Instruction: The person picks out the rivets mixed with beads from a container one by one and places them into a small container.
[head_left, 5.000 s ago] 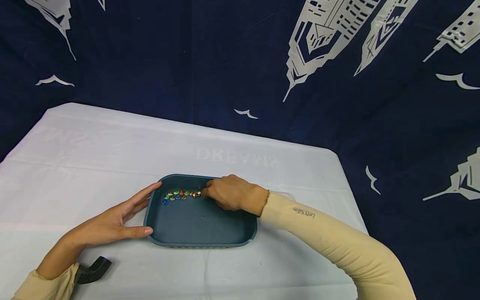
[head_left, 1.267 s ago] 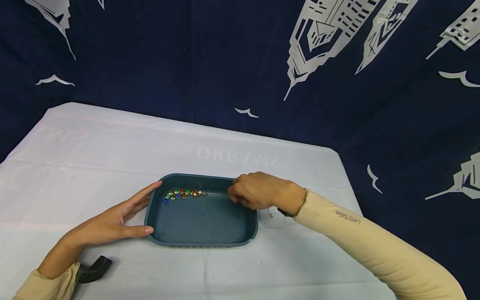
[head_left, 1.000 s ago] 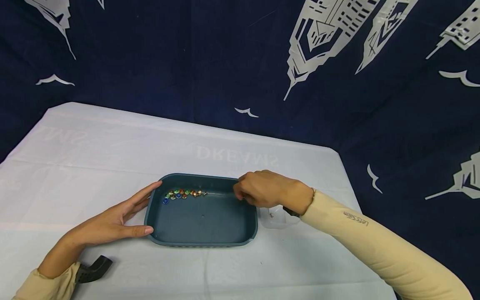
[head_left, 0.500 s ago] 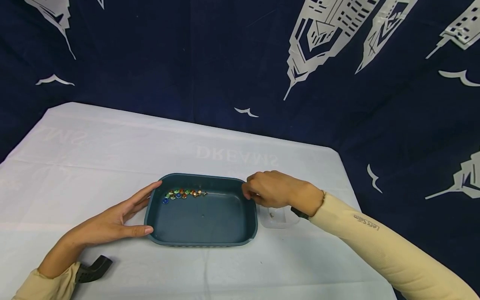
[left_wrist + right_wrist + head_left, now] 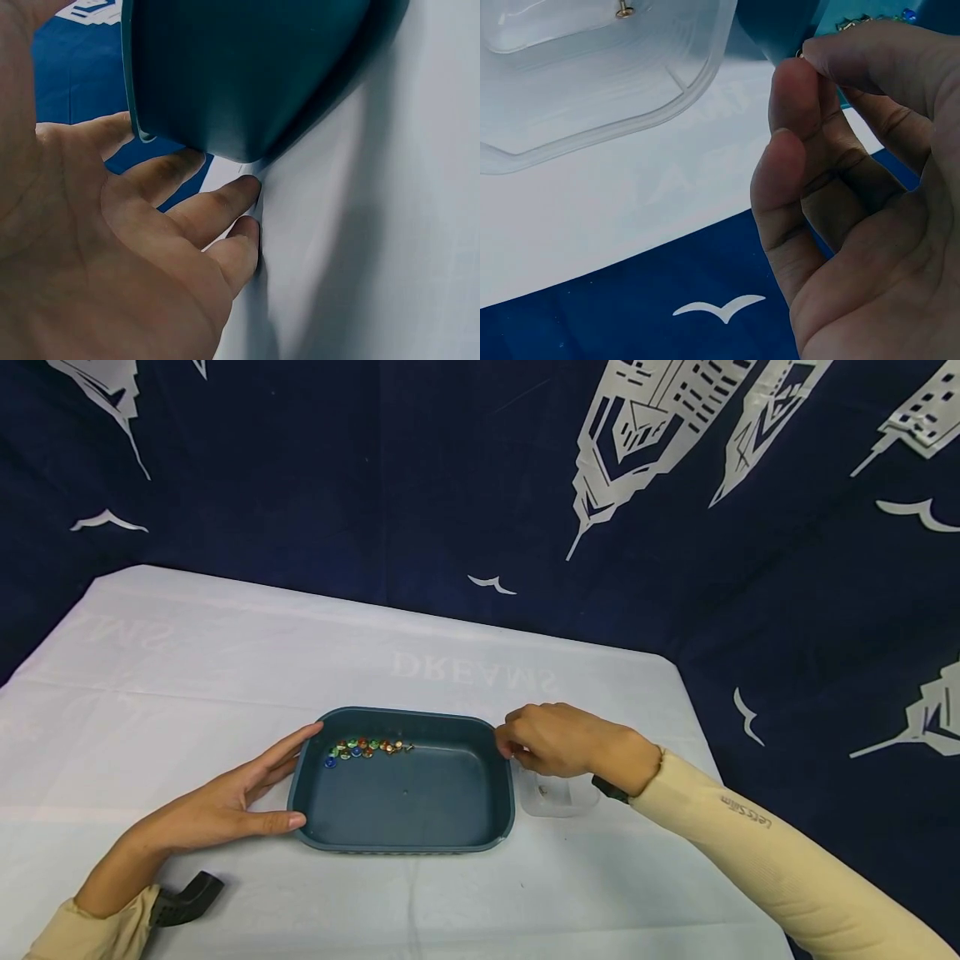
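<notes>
My left hand (image 5: 217, 806) spreads around the left end of a dark teal tray (image 5: 405, 814); thumb and fingers touch its rim and outer wall, the fingers fairly straight. Along the tray's far side lies a row of several small coloured and gold pieces (image 5: 363, 746), too small to make out well. Over the tray's right rim is my right hand (image 5: 555, 739). In the right wrist view its thumb and forefinger pinch a small gold tack (image 5: 800, 54), mostly hidden by the fingertips. Below that hand stands a clear plastic container (image 5: 558, 806), where one gold tack (image 5: 625, 10) shows.
A white cloth (image 5: 225, 660) covers the table, and a navy printed cloth (image 5: 450, 485) hangs behind it. The container sits close against the tray's right end. A black wrist device (image 5: 187, 899) juts from the left sleeve.
My right hand has moved right, from the far end of the row to over the tray's right rim, uncovering more gold pieces and the clear container. The left hand and tray stay put.
</notes>
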### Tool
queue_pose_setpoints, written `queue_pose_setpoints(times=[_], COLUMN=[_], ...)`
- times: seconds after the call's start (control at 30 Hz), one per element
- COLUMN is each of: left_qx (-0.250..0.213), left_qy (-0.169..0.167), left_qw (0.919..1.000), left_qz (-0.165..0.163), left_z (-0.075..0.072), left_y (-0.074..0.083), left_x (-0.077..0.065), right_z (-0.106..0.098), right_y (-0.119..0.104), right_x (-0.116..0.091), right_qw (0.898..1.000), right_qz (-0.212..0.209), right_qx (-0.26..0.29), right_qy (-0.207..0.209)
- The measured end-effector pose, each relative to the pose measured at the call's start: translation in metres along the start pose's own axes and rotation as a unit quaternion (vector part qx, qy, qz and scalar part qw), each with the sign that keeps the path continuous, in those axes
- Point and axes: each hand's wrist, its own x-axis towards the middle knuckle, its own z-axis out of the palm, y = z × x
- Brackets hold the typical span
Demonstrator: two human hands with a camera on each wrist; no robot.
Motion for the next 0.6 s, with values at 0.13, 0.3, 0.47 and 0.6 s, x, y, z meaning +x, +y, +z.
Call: queue_pose_setpoints(times=[0.13, 0.3, 0.47, 0.6], left_qx=[0.002, 0.006, 0.005, 0.003], left_qy=[0.000, -0.001, 0.000, 0.001], left_qw=[1.0000, 0.9999, 1.0000, 1.0000], left_qz=[-0.006, -0.009, -0.003, -0.006], left_z=[0.000, 0.000, 0.000, 0.000], left_y=[-0.001, -0.001, -0.001, 0.000], left_x=[0.000, 0.000, 0.001, 0.001], right_z=[0.001, 0.002, 0.003, 0.004], right_y=[0.003, 0.005, 0.009, 0.010], right_x=[-0.003, -0.007, -0.011, -0.014], right_qw=[1.000, 1.000, 1.000, 1.000], right_qz=[0.003, 0.008, 0.010, 0.006], right_qx=[0.006, 0.007, 0.003, 0.004], right_qy=[0.007, 0.015, 0.021, 0.025])
